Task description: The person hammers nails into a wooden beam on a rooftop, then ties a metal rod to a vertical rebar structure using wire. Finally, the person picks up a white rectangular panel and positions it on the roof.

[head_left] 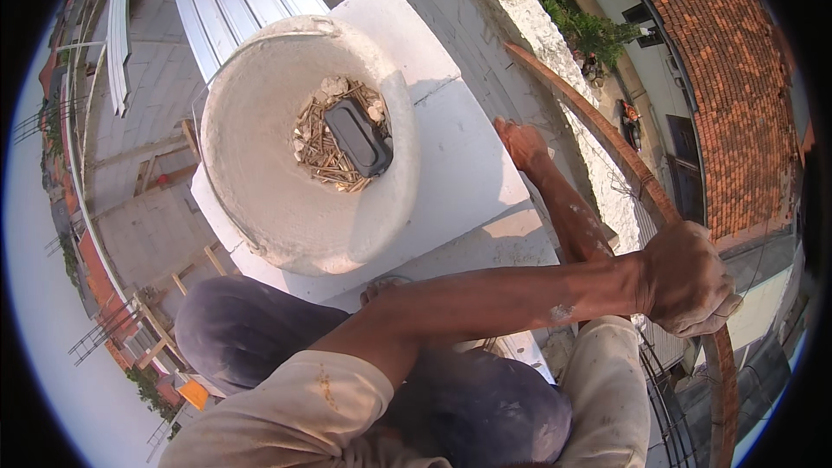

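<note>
My left hand [685,282] is fisted tight around the rusty steel rebar [607,143], which arcs from the far parapet past my right side. My right hand [523,145] lies farther along it, fingers pressed together, though I cannot tell if it grips. The bar looks stiff, heavy and rough; holding near the bend seems best. The mortar-crusted bucket [260,182] of nails sits left.
</note>
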`<state>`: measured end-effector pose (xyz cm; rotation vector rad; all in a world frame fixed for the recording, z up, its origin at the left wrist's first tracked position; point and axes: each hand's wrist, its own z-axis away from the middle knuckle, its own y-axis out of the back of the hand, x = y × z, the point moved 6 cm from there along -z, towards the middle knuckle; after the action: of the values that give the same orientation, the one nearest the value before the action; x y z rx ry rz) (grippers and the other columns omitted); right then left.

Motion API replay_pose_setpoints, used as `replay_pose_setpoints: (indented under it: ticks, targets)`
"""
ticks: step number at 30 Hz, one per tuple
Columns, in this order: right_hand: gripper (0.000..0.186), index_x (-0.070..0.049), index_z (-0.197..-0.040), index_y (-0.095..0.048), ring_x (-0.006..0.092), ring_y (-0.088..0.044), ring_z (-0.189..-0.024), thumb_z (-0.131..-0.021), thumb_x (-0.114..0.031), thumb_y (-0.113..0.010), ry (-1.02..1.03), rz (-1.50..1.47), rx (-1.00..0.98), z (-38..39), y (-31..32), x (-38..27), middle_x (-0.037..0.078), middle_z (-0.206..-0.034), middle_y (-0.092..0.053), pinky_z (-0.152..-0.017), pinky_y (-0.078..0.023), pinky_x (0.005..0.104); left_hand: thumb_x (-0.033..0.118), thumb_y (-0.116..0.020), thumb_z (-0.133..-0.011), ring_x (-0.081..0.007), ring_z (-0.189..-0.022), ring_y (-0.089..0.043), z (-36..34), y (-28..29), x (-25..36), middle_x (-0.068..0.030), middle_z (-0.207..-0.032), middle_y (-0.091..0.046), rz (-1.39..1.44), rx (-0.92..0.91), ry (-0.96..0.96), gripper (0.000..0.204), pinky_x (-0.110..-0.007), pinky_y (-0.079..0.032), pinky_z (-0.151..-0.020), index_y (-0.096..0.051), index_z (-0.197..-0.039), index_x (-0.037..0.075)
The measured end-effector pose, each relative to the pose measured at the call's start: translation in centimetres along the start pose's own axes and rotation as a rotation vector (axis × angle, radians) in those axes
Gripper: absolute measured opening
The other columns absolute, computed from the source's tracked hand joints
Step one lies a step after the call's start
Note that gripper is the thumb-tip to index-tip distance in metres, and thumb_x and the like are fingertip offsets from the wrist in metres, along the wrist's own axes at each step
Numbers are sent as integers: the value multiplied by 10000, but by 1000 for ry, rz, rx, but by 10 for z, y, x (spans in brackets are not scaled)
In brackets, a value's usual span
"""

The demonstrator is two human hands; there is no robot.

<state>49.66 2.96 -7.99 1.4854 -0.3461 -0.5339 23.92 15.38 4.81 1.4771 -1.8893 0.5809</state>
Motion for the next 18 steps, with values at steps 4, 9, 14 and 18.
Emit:
replay_pose_setpoints:
  ticks: [4, 9, 14, 18]
  targets:
    - [383, 9, -1131, -684, 331, -735, -928, -1030, -326, -530, 113, 10, -33, -2, -11, -39, 193, -1037, -757, -807, -585, 490, 217, -715, -795, -217, -512, -618, 0, 7, 1, -21, -530, -564, 44, 34, -81, 276, -391, -466, -527, -591, -573, 108]
    - [391, 10, -1138, -685, 326, -734, -931, -1031, -333, -530, 481, 4, -224, -12, -100, -170, 190, -1040, -758, -809, -584, 489, 222, -715, -795, -213, -518, -630, 2, 5, 1, -26, -536, -576, 48, 15, -2, 278, -390, -477, -536, -595, -570, 112]
    - [400, 11, -1145, -687, 321, -733, -934, -1032, -340, -530, 759, 90, -386, -17, -237, -273, 187, -1044, -759, -812, -583, 488, 248, -727, -783, -236, -454, -586, 0, 0, -2, -24, -521, -563, 34, 52, -2, 253, -406, -456, -497, -589, -595, 148]
    - [406, 11, -1150, -688, 317, -733, -936, -1033, -345, -530, 877, 191, -403, -19, -328, -306, 185, -1047, -759, -814, -582, 487, 225, -723, -794, -222, -518, -629, 4, -1, -2, -21, -543, -584, 32, 43, -5, 259, -384, -479, -537, -617, -587, 111]
